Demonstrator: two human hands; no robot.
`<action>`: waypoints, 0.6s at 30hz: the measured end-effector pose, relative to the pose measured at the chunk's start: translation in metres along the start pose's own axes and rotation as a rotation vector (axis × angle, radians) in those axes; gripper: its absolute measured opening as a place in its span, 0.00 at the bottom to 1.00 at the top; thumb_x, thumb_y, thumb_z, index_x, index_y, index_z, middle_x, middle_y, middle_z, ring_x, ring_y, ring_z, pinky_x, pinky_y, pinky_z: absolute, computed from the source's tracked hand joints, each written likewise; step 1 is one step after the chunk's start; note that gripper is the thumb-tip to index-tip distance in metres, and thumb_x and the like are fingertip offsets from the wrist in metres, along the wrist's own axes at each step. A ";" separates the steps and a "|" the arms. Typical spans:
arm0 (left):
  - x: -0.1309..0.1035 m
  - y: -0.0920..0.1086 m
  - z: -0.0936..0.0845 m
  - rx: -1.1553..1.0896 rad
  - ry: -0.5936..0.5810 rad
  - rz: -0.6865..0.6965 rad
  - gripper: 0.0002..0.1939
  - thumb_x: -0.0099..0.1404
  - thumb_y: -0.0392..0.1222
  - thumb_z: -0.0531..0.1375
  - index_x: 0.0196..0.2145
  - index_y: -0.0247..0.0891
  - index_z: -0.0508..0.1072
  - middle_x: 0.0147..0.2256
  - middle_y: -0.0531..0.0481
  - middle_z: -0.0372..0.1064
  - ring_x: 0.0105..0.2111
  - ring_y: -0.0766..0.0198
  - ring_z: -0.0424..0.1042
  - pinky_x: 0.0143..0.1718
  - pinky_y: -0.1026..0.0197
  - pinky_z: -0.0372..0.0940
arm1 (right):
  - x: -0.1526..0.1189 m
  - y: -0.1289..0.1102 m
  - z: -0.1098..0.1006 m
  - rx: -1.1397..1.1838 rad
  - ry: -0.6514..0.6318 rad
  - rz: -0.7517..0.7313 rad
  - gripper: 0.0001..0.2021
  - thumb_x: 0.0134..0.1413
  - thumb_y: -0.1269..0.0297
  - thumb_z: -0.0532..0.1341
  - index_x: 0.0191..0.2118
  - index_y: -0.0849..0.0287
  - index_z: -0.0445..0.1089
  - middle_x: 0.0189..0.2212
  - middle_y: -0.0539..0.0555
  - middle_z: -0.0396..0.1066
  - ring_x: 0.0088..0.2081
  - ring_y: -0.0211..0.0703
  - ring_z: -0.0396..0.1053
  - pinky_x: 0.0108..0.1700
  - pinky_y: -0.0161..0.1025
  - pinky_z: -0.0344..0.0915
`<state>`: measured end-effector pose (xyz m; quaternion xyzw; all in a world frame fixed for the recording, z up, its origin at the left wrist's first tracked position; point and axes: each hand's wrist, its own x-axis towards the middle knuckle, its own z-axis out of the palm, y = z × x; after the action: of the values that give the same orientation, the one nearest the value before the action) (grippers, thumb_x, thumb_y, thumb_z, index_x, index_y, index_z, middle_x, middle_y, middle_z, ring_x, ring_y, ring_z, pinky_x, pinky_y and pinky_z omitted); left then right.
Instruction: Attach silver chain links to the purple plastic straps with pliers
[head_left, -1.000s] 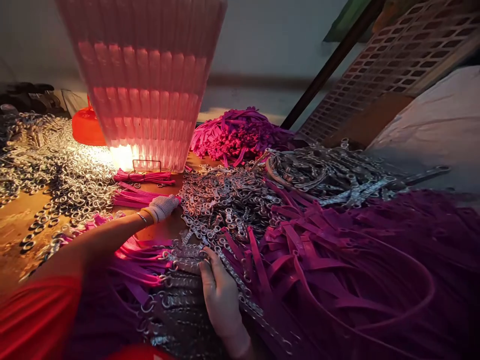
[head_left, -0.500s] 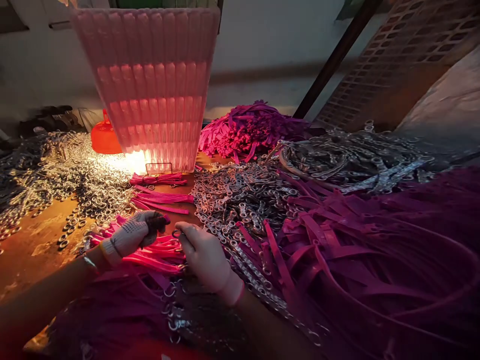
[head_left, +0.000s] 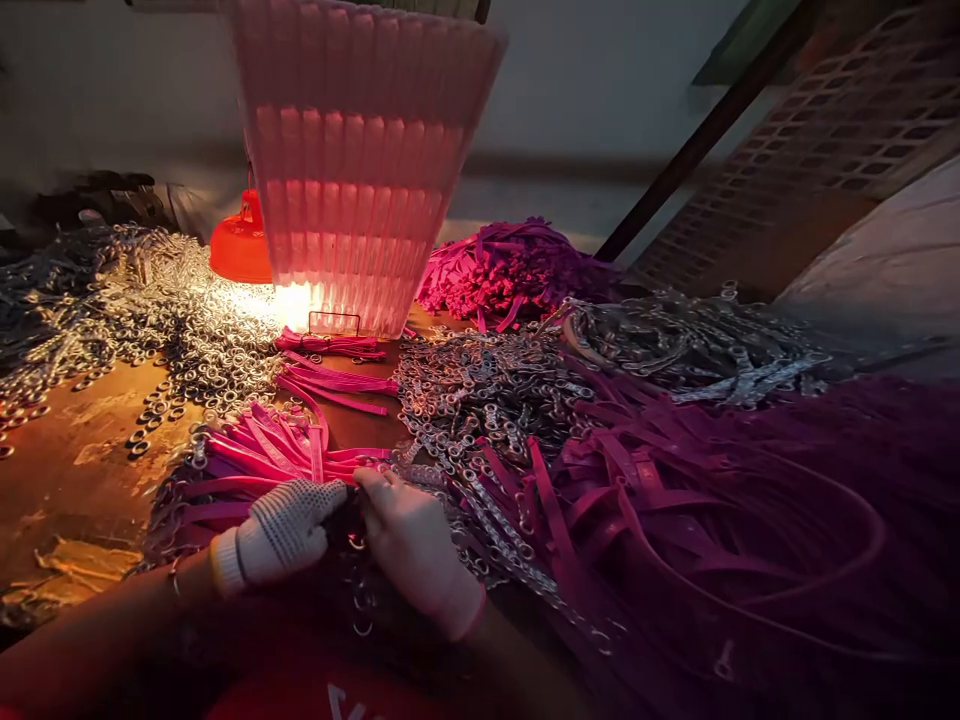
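Note:
My left hand [head_left: 289, 530], in a white knitted glove with dark dots, is closed, its fingertips at a dark, shadowed piece [head_left: 343, 515] that I cannot make out. Beside it my right hand [head_left: 412, 540], in a plain white glove with a pink cuff, is pinched shut, thumb and forefinger almost meeting the left fingertips. Whatever the right fingers hold is hidden. Below and between the hands hang several metal rings [head_left: 363, 598]. Just beyond the left hand lies a bundle of pink straps [head_left: 262, 445] with metal ends.
Metal ring-ended links heap at left [head_left: 217, 345] and centre [head_left: 487, 390]. An orange lamp [head_left: 240, 250] glows behind a ribbed translucent panel [head_left: 352, 170]. More magenta straps pile at the back [head_left: 510, 270] and right [head_left: 675, 480]. Metal chains [head_left: 675, 340] lie behind the right-hand straps.
My left hand has moved right and down, close to my right hand, uncovering more of the pink bundle. The dark ring formerly visible at my right fingertips is now hidden. The view has shifted slightly.

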<state>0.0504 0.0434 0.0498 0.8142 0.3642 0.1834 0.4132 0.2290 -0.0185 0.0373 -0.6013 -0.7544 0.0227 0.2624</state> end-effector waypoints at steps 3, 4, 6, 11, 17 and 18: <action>-0.003 -0.001 0.000 -0.171 0.022 -0.012 0.12 0.61 0.35 0.55 0.37 0.37 0.78 0.38 0.47 0.78 0.37 0.56 0.73 0.41 0.59 0.67 | 0.001 -0.004 -0.013 0.139 -0.032 0.039 0.16 0.63 0.70 0.56 0.55 0.57 0.67 0.44 0.56 0.77 0.41 0.45 0.75 0.41 0.37 0.65; -0.003 -0.001 0.001 -0.216 0.030 -0.016 0.12 0.64 0.38 0.54 0.37 0.37 0.78 0.38 0.47 0.78 0.37 0.56 0.73 0.40 0.59 0.67 | 0.003 -0.006 -0.017 0.152 -0.068 0.050 0.18 0.62 0.68 0.58 0.57 0.57 0.65 0.45 0.56 0.77 0.42 0.45 0.75 0.41 0.37 0.66; -0.005 -0.002 0.003 -0.243 0.060 -0.018 0.12 0.66 0.42 0.56 0.36 0.36 0.78 0.36 0.47 0.78 0.36 0.57 0.72 0.38 0.60 0.66 | 0.006 -0.010 -0.023 0.112 -0.150 0.093 0.20 0.60 0.63 0.61 0.57 0.57 0.65 0.42 0.55 0.78 0.40 0.47 0.76 0.38 0.37 0.64; -0.016 -0.012 0.014 -0.024 0.184 -0.004 0.08 0.62 0.37 0.57 0.31 0.36 0.77 0.31 0.48 0.76 0.33 0.59 0.70 0.37 0.61 0.64 | 0.005 -0.015 -0.013 -0.140 -0.280 0.121 0.06 0.59 0.64 0.58 0.38 0.60 0.71 0.27 0.56 0.78 0.28 0.48 0.75 0.27 0.38 0.53; -0.015 -0.005 0.007 0.092 0.003 0.120 0.10 0.61 0.32 0.53 0.32 0.36 0.76 0.31 0.49 0.74 0.32 0.61 0.70 0.35 0.63 0.61 | -0.004 -0.013 0.000 -0.279 -0.231 -0.147 0.06 0.55 0.66 0.58 0.34 0.62 0.69 0.21 0.58 0.74 0.22 0.46 0.71 0.24 0.38 0.47; -0.013 -0.003 -0.001 0.144 -0.020 0.143 0.10 0.60 0.32 0.54 0.33 0.37 0.76 0.31 0.49 0.74 0.32 0.62 0.70 0.34 0.63 0.61 | -0.005 -0.011 0.001 -0.282 -0.197 -0.161 0.06 0.56 0.65 0.58 0.34 0.62 0.69 0.20 0.57 0.73 0.21 0.45 0.70 0.24 0.38 0.47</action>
<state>0.0398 0.0354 0.0483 0.8676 0.3132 0.1777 0.3428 0.2195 -0.0256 0.0388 -0.5647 -0.8178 -0.0455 0.1012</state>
